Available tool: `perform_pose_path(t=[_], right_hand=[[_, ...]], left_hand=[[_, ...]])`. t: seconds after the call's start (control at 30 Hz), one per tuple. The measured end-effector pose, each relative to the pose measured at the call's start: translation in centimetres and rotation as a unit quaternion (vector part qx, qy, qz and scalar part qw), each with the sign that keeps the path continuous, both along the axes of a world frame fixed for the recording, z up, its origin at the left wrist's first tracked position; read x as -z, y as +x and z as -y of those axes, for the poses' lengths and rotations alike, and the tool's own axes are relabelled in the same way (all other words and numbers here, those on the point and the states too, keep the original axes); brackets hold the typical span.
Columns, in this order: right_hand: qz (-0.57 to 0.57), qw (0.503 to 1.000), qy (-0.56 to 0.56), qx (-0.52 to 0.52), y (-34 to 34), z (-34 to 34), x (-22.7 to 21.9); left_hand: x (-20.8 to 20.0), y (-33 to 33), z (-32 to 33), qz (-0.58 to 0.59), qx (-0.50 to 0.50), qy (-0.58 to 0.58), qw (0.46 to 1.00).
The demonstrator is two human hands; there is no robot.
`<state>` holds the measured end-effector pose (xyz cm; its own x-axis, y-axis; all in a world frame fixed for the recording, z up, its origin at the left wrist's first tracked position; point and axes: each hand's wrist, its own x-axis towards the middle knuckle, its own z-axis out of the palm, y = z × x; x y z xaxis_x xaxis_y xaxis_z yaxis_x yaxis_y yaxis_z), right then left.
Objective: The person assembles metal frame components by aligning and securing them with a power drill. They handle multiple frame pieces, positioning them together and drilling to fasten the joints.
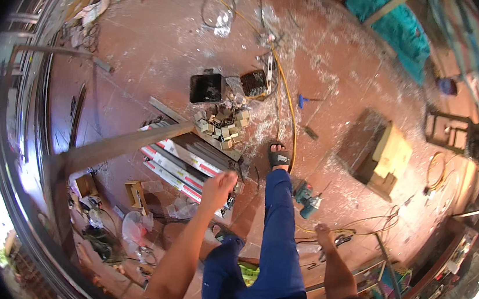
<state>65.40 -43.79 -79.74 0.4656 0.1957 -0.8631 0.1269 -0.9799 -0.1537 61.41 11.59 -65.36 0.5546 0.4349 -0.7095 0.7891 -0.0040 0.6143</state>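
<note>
Left hand [220, 189] is seen part-curled over the red-and-white strips [174, 172] laid on the floor [335, 130], right hand [325, 235] beside a metal tool [345, 239]; right-hand opening, and anything gripped by either, can't be told.

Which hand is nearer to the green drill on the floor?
Right: the right hand is just below the drill in the picture; the left hand is farther away, to its left.

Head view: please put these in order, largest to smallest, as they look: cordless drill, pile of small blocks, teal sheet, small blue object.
1. Teal sheet
2. Pile of small blocks
3. Cordless drill
4. Small blue object
</note>
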Motion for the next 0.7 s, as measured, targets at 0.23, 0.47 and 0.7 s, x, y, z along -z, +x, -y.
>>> perform_pose_path(t=[0.23, 0.47, 0.7], right_hand=[[-0.092, 0.994, -0.061, -0.027, 9.8, -0.1, 9.7], [-0.202, 0.978, -0.004, 0.059, 8.2, 0.4, 19.0], [-0.136, 0.982, 0.082, 0.106, 6.9, -3.8, 20.2]], left_hand=[[21.3, 28.1, -9.2, 0.081, 0.182, 0.225, 0.954], [38.0, 36.8, -14.5, -0.098, 0.460, 0.334, 0.817], [40.0, 35.1, -13.6, -0.088, 0.407, 0.361, 0.834]])
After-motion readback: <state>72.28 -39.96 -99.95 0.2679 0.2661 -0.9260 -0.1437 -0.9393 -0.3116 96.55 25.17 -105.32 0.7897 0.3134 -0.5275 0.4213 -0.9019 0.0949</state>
